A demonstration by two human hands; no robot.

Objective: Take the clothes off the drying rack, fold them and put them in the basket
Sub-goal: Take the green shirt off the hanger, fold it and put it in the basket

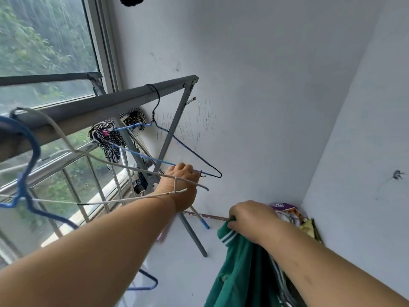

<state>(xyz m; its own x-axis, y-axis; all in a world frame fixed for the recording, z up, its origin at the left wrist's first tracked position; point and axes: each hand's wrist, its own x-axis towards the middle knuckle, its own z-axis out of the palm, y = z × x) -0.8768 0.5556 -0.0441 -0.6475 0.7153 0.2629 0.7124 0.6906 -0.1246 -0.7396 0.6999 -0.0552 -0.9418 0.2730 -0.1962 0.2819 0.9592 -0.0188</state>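
Bare hangers dangle from the grey metal drying rack (88, 107) at left, the left hand (181, 185) grips a blue wire hanger (155, 161), and the right hand (250, 220) clutches the removed green white-trimmed garment (239, 269), not yet folded; no basket shows.

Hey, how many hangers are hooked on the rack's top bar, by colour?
Blue: 2, the thick blue hanger and the thin blue wire hanger gripped by the left hand.
White: 1, the white hanger.
Total: 3

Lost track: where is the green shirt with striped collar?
The green striped-collar shirt hangs lower right in the head view, gripped by the right hand, beside the grey rack leg.
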